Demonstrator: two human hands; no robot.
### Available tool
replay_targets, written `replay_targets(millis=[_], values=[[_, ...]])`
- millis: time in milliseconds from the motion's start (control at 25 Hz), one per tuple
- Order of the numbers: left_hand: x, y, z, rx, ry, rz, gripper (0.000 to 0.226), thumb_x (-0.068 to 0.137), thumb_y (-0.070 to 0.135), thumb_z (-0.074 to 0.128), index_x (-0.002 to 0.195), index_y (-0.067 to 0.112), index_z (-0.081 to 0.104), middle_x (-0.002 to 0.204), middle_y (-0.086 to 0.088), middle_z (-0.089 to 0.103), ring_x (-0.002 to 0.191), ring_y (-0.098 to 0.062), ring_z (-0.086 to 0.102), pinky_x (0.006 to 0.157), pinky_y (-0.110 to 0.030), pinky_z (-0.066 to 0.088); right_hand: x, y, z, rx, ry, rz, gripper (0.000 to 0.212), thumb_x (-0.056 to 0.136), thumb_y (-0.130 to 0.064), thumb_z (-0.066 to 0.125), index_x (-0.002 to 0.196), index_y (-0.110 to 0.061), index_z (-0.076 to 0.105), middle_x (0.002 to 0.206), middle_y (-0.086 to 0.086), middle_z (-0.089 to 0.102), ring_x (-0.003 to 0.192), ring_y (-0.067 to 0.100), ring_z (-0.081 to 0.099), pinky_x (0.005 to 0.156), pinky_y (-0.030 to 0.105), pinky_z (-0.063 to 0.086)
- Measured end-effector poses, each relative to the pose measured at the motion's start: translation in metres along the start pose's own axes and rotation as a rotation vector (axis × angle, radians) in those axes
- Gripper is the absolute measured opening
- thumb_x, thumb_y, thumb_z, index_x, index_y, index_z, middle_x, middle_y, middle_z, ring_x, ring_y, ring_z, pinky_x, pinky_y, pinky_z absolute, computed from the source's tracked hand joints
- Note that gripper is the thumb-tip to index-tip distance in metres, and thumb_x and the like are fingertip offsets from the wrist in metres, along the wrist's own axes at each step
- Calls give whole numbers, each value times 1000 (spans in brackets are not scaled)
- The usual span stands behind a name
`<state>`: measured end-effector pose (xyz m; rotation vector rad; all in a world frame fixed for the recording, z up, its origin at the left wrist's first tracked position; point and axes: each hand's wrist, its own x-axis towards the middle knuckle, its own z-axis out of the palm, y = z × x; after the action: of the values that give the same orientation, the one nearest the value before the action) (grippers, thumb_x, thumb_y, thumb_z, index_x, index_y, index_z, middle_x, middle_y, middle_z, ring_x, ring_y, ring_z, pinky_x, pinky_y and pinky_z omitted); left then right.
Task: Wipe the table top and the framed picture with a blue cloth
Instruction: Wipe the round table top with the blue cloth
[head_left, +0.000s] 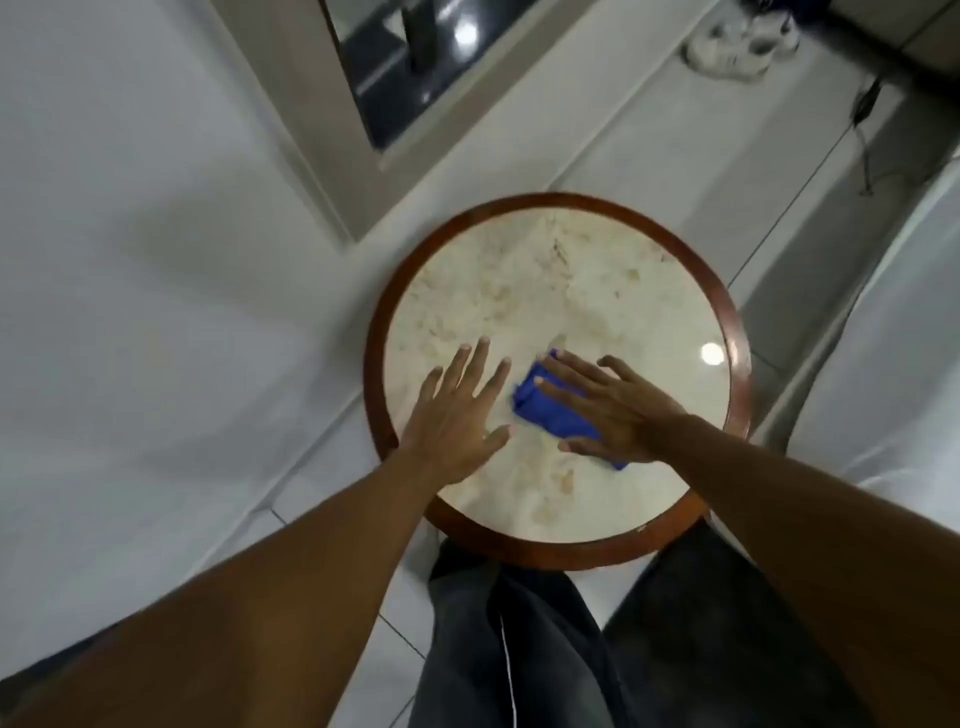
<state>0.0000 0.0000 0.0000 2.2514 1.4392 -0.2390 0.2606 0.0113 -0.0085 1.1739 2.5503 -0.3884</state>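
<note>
A round table (563, 270) with a cream marble top and a dark red wooden rim stands right below me. A folded blue cloth (545, 413) lies on the near middle of the top. My right hand (615, 408) lies flat on the cloth with fingers spread, pressing it onto the marble. My left hand (460, 410) rests flat and open on the table's left side, just left of the cloth, holding nothing. The framed picture (374, 78), pale frame with dark reflective glass, leans against the wall beyond the table.
A white wall fills the left side. Pale floor tiles surround the table. White shoes (737, 44) lie on the floor at the far right, near a thin dark cable (862, 114). A pale upholstered seat (883, 374) borders the right. My dark trousers (571, 649) show below the table.
</note>
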Motion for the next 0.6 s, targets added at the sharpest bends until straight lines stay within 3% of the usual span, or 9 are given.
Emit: replay_targets(millis=[40,120,240,400,600], values=[[9,1,35,10,-41,16,84,100,58,42,163,24,-2,172,-8,-15,159,-27,-8,128,-53,10,4,1,33,-24,-69,-26,81,93,-70,17,158,-27,-4,166,2,-17,153,23,-11,120,51,17],[20,0,89,66,-35,46,83,100,58,40,162,24,-3,172,-10,-13,159,-29,-7,128,-54,10,10,6,84,-52,-47,-4,80,95,-68,20,159,-25,-3,167,4,-13,154,26,-7,120,52,19],[35,3,142,85,38,63,83,100,56,42,162,22,-2,172,-11,-7,159,-31,-4,128,-56,10,22,12,133,-71,93,40,78,96,-65,26,159,-23,5,168,5,-2,154,25,0,118,51,20],[49,4,159,110,188,29,79,99,59,31,164,20,6,173,-11,5,159,-31,5,127,-58,11,26,13,147,2,309,218,68,100,-58,26,159,-24,14,168,8,6,154,24,6,115,48,20],[53,6,143,157,180,29,77,100,60,25,163,21,3,173,-10,3,159,-30,3,125,-60,6,30,-1,139,97,402,332,55,104,-37,41,155,-21,29,165,6,20,153,23,17,114,48,25]])
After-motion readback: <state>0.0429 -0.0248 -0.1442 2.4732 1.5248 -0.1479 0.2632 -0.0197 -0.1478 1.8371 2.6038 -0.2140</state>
